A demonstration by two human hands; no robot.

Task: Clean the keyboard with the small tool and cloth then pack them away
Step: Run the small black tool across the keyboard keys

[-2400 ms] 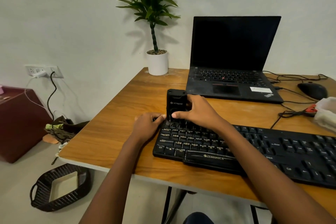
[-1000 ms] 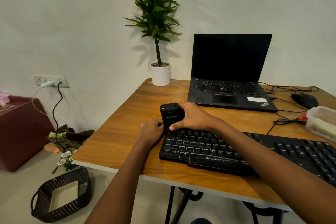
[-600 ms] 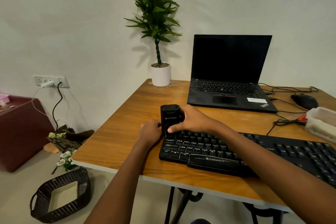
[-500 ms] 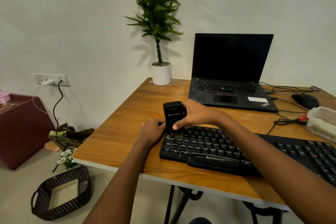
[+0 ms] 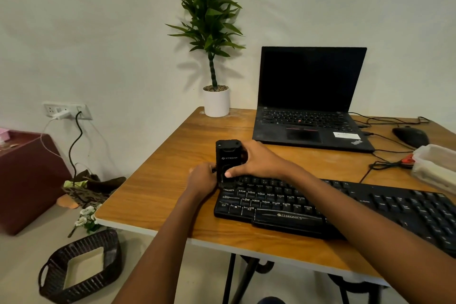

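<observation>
The right hand (image 5: 256, 163) wraps fingers and thumb around the small black box-shaped plastic tool (image 5: 228, 154). The tool stands upright at frame centre, on the upper left corner of the long black plastic keyboard (image 5: 320, 207). The left hand (image 5: 202, 177) touches the tool's lower left edge. Its fingers are turned away, so I cannot tell whether they pinch anything.

With the 2 hands meeting here, the step looks like working the tool over the key rows. To do it well, keep the base low against the keys and travel 1 row at a time toward frame right. Steady the keyboard so it cannot slide on the smooth varnished wooden table (image 5: 160, 192).

The tool looks hard, matte and square-edged. The keycaps are small, raised and closely set, with narrow gaps between them. No cloth is identifiable.
</observation>
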